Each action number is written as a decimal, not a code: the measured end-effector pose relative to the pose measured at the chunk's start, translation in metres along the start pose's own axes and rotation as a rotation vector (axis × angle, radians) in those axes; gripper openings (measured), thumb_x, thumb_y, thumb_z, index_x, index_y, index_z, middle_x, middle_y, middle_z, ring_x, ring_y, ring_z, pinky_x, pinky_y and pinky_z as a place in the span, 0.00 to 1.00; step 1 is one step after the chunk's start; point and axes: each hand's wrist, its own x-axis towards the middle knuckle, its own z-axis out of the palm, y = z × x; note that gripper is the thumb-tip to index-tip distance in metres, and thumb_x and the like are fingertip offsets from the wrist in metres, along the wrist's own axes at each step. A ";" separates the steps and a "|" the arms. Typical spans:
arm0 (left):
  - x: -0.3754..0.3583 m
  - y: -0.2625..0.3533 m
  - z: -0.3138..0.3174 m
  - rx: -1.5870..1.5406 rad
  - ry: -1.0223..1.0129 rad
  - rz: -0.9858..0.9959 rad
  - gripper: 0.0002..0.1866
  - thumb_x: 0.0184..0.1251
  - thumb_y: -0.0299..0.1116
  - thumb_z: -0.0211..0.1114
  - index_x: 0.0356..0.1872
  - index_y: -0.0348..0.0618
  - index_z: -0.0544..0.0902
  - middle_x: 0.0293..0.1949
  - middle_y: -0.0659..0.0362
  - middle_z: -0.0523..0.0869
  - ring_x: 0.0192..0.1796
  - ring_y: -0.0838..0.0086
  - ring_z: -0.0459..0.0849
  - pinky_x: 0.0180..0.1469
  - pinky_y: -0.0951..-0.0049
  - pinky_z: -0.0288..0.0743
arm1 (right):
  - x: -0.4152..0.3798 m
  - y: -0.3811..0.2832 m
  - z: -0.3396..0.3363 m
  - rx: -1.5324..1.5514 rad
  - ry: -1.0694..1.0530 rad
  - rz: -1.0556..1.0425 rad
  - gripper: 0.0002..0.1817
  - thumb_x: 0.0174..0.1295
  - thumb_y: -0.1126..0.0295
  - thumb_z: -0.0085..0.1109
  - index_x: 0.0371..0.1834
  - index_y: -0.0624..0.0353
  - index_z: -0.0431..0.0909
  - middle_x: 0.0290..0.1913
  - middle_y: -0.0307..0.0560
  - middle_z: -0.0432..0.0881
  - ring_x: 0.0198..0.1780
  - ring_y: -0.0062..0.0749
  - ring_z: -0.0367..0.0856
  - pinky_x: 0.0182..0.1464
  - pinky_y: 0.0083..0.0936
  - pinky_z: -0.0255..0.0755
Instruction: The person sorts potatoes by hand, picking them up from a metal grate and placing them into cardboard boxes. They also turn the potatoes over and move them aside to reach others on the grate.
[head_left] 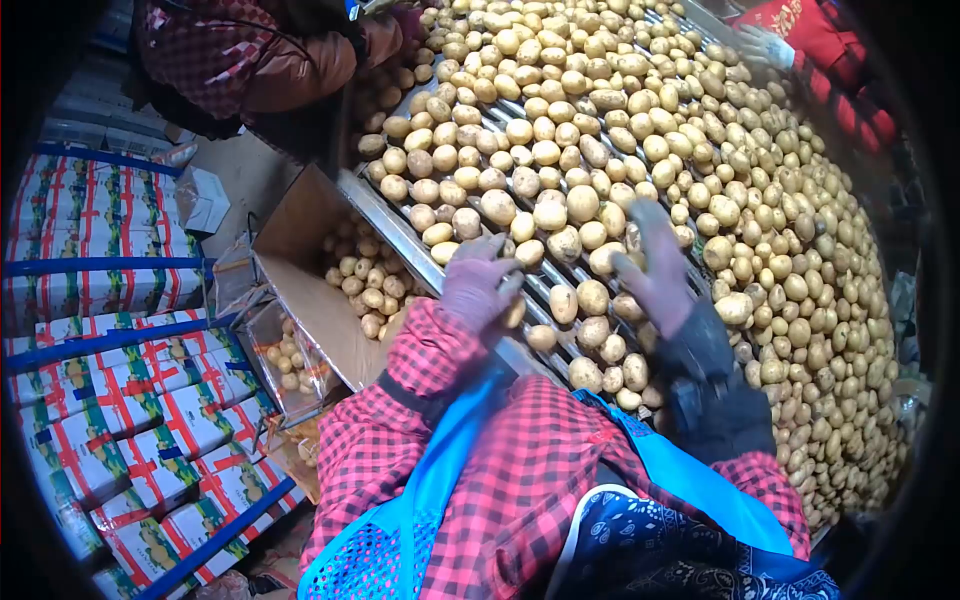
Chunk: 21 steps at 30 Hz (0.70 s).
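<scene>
So here the person leans over a roller table (395,232) packed with potatoes (640,130), both hands in purplish work gloves. The left hand (478,285) sits at the near edge of the rollers with its fingers curled around a potato (514,310) that peeks out at the fingertips, so it's closed on that one. The right hand (652,270) hangs just over the pile with fingers bent loosely; there looks to be a potato tucked under the fingertips, but it's blurred and I honestly can't tell if it's gripping or just hovering half open.

On handling: these are small to medium spuds, firm and rounded, light enough that one fits in a cupped hand. My guess is the skin is dry and a bit dusty, so not slippery, though it bruises or scuffs if squeezed hard or dropped. Best bet is wrapping the fingers around the middle, palm underneath, rather than pinching an end. They roll easily on those bars, so anything nudged wanders.

Just left of the table is an open cardboard box (300,225) partly filled with potatoes, and beyond it stacks of printed cartons (120,400). Another person in a red sleeve (830,45) works at the far side.
</scene>
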 end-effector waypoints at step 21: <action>0.062 -0.024 -0.038 -1.216 -0.068 -0.359 0.35 0.63 0.33 0.69 0.71 0.44 0.67 0.65 0.50 0.75 0.63 0.60 0.79 0.64 0.59 0.76 | 0.013 -0.023 0.031 -0.153 0.125 -0.063 0.29 0.57 0.60 0.67 0.60 0.60 0.74 0.51 0.57 0.81 0.52 0.55 0.80 0.54 0.48 0.72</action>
